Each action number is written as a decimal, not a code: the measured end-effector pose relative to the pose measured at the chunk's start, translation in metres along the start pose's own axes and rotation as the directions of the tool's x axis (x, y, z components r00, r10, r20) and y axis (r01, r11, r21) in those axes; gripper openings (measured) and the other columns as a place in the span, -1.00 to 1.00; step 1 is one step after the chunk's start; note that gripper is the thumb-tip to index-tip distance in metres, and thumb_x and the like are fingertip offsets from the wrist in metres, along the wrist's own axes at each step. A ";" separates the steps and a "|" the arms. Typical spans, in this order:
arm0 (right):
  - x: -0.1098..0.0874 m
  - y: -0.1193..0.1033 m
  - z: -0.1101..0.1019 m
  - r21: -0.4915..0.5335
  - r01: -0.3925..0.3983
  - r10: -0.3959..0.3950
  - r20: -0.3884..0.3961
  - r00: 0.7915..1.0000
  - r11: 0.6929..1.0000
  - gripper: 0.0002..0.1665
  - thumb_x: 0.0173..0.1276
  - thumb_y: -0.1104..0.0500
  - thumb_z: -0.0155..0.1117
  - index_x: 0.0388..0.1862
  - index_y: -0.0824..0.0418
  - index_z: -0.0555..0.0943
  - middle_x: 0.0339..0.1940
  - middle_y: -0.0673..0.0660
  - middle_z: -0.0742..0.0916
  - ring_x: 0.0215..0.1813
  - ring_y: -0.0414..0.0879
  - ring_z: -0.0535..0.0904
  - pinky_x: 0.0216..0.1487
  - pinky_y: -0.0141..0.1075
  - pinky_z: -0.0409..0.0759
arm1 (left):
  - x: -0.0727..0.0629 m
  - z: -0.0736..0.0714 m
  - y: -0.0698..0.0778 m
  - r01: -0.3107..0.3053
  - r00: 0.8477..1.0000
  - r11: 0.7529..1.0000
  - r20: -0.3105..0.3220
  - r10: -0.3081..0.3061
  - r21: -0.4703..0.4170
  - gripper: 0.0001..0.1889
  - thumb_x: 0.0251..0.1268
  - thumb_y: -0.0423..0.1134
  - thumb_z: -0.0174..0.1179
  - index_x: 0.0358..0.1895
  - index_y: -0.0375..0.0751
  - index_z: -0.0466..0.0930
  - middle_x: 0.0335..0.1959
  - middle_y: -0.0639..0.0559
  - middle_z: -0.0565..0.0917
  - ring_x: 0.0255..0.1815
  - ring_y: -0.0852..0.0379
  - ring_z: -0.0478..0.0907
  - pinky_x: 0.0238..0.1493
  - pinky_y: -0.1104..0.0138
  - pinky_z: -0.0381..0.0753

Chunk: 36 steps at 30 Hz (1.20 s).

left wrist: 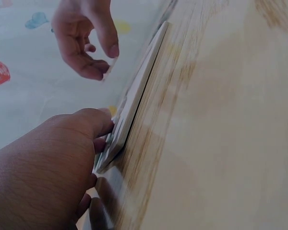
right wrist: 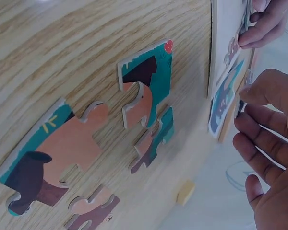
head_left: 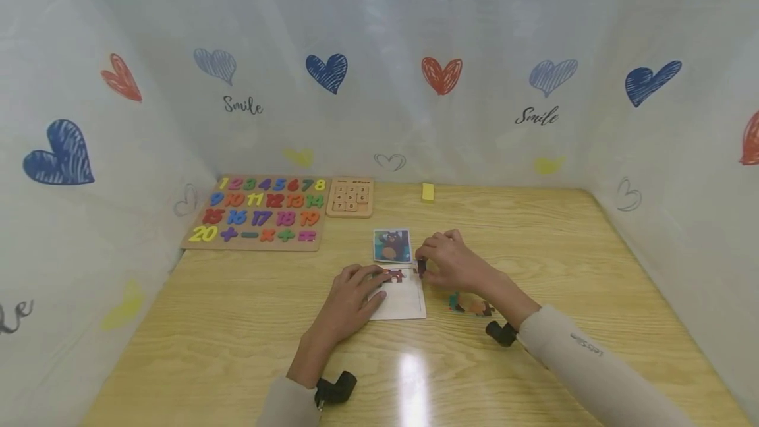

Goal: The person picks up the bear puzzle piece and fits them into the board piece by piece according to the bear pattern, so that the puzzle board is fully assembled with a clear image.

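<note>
A white puzzle board (head_left: 403,306) lies in front of me, with brown and red jigsaw pieces (head_left: 395,275) along its far edge. My left hand (head_left: 351,298) rests on the board's left side, fingers stretched over the pieces there and thumb on the bare white part. Over the far right corner, my right hand (head_left: 452,262) pinches a small dark jigsaw piece (head_left: 421,267) between thumb and fingertips. Several loose jigsaw pieces (right wrist: 69,151) in teal, peach and dark brown lie on the table under the right forearm. Just beyond the board is a bear picture card (head_left: 392,246).
A colourful number board (head_left: 261,242) lies at the back left, beside a wooden sliding number puzzle (head_left: 350,212). A small yellow block (head_left: 428,192) sits near the back edge. White curtains printed with hearts surround the wooden table (head_left: 551,249).
</note>
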State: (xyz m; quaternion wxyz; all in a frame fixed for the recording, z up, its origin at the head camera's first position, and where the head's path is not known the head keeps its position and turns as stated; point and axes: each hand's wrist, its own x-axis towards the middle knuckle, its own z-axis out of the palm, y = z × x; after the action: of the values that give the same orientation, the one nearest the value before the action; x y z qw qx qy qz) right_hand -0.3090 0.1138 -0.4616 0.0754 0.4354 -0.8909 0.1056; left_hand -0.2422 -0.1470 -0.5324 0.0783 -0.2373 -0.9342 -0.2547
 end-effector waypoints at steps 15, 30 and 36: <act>0.008 -0.007 0.009 -0.024 -0.016 0.017 0.046 0.999 1.000 -0.68 0.09 0.22 0.40 -0.12 0.15 0.73 -0.14 0.03 0.72 -0.01 -0.01 0.56 0.09 0.06 0.37 | 0.000 0.000 0.001 -0.012 1.000 1.000 -0.002 0.012 0.002 -0.59 0.54 -0.01 0.07 0.35 0.08 0.54 0.36 0.08 0.46 0.36 -0.11 0.27 0.30 -0.12 0.27; 0.012 -0.010 0.015 -0.039 -0.036 0.040 0.110 0.993 0.999 -0.68 0.13 0.20 0.39 -0.08 0.12 0.72 -0.11 0.03 0.72 0.01 0.00 0.54 0.15 0.11 0.33 | 0.000 -0.003 0.003 -0.007 1.000 1.000 0.010 0.007 0.021 -0.59 0.54 -0.01 0.07 0.36 0.08 0.53 0.37 0.07 0.45 0.36 -0.09 0.27 0.29 -0.10 0.29; 0.013 -0.010 0.017 -0.055 -0.033 0.039 0.118 0.992 0.998 -0.69 0.15 0.19 0.40 -0.08 0.13 0.72 -0.11 0.04 0.72 0.01 0.01 0.55 0.16 0.11 0.33 | 0.000 -0.002 0.003 -0.007 1.000 1.000 0.009 0.007 0.030 -0.58 0.54 0.00 0.06 0.36 0.08 0.53 0.37 0.08 0.45 0.35 -0.08 0.28 0.29 -0.10 0.30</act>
State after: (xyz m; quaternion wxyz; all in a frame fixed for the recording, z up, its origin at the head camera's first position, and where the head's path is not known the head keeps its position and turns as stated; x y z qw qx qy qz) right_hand -0.3096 0.0930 -0.4740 0.0316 0.4227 -0.9039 0.0568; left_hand -0.2410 -0.1463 -0.5292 0.0786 -0.2405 -0.9374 -0.2393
